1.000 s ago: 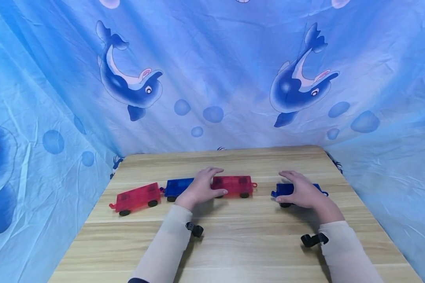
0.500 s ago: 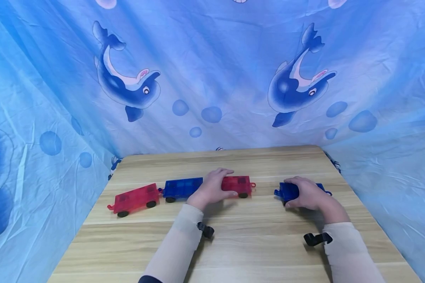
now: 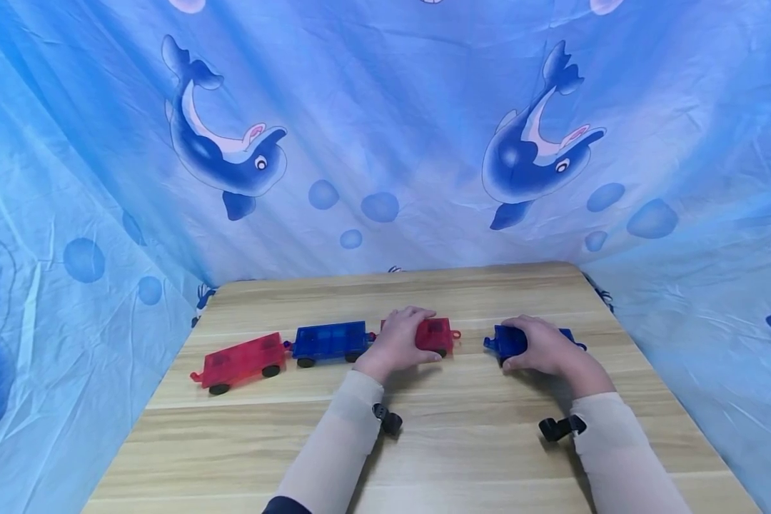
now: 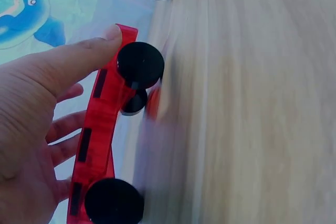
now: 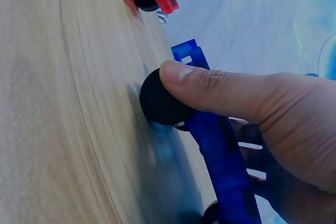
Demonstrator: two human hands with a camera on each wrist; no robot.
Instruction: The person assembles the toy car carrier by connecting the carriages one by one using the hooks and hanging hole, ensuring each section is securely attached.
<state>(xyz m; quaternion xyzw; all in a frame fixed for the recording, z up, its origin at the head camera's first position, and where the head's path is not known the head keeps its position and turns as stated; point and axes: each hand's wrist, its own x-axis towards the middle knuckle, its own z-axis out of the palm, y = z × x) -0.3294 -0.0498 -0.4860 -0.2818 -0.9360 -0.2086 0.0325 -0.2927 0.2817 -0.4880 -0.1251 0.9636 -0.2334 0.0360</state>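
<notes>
My left hand (image 3: 400, 345) straddles a translucent red toy train car (image 3: 434, 333), thumb along its near side and fingers on its far side. In the left wrist view the thumb (image 4: 89, 59) presses that red car's side above a black wheel. My right hand (image 3: 542, 348) grips a translucent blue toy train car (image 3: 509, 342), its thumb (image 5: 210, 85) over a black wheel. A narrow gap separates the blue car's hook (image 3: 489, 343) from the red car's ring (image 3: 456, 334). The middle of each held car is hidden by the hand.
Left of my left hand, another blue car (image 3: 330, 341) is linked to an angled red car (image 3: 244, 359) and meets the held red car. All stand on a wood-grain table (image 3: 462, 442). A blue dolphin-print curtain (image 3: 385, 143) surrounds the table's back and sides.
My left hand has slid right along the red car, uncovering the other blue car. My right hand has closed round its blue car, which moved slightly right, then back left toward the red car.
</notes>
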